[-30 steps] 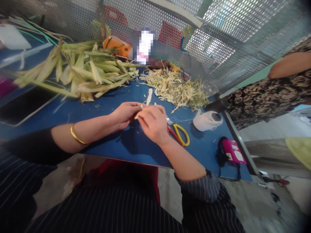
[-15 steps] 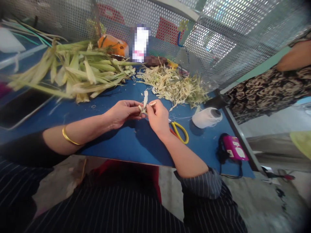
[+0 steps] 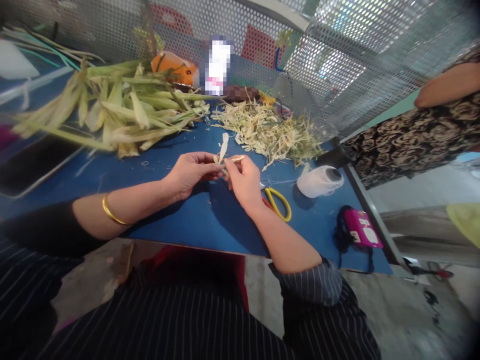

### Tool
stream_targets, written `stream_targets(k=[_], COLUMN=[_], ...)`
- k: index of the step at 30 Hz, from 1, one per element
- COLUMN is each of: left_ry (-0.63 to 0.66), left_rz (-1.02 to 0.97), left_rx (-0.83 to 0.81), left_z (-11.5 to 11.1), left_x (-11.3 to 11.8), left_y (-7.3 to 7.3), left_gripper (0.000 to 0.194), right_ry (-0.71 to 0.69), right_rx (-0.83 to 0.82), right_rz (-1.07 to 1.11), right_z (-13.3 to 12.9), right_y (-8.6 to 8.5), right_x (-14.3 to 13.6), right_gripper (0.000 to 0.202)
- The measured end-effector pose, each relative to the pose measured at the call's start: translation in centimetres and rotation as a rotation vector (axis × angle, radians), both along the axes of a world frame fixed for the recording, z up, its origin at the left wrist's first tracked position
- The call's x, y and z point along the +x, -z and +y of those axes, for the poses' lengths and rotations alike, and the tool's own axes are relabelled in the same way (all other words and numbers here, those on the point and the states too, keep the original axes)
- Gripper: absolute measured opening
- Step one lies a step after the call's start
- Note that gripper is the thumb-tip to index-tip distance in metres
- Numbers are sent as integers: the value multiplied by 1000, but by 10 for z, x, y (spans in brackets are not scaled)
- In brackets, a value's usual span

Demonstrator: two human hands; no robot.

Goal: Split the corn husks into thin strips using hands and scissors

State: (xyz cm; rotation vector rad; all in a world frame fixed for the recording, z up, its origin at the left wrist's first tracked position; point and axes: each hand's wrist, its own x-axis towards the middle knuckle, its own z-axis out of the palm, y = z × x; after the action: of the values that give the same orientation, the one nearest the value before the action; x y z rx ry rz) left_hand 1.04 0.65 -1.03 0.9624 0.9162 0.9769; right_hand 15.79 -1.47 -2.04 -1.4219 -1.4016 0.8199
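Note:
Both my hands meet above the blue table [image 3: 168,220], fingers pinched round a small piece of pale husk [image 3: 224,146] whose strips stick up and to the right. My left hand [image 3: 193,172] grips it from the left, my right hand [image 3: 243,182] from the right. Scissors with yellow and red handles [image 3: 279,204] lie just right of my right wrist. Beyond my hands is a heap of shredded husk strips [image 3: 266,130], and a pile of long green husks [image 3: 127,107] lies at the back left.
A white thread spool [image 3: 318,181] and a magenta box with a black cord [image 3: 363,228] are on the right. An orange packet [image 3: 175,69] and a blurred upright screen [image 3: 218,65] stand before the perforated metal panel. A person's arm [image 3: 448,86] shows at far right.
My left hand and forearm have shifted slightly right, and its fingers have closed in on the husk piece. The upright strip has risen slightly. The other person's arm has moved left.

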Motion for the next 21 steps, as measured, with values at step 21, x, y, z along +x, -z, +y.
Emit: stream_targets(k=[21], left_ry=[174], left_rz=[211], left_rx=[59], left_z=[-3], left_x=[-5], left_y=[-12], left_gripper=[20], right_ry=[-161], right_rx=[559], right_rz=[-514], right_z=[-2], right_y=[-24], right_x=[21], right_gripper=[17])
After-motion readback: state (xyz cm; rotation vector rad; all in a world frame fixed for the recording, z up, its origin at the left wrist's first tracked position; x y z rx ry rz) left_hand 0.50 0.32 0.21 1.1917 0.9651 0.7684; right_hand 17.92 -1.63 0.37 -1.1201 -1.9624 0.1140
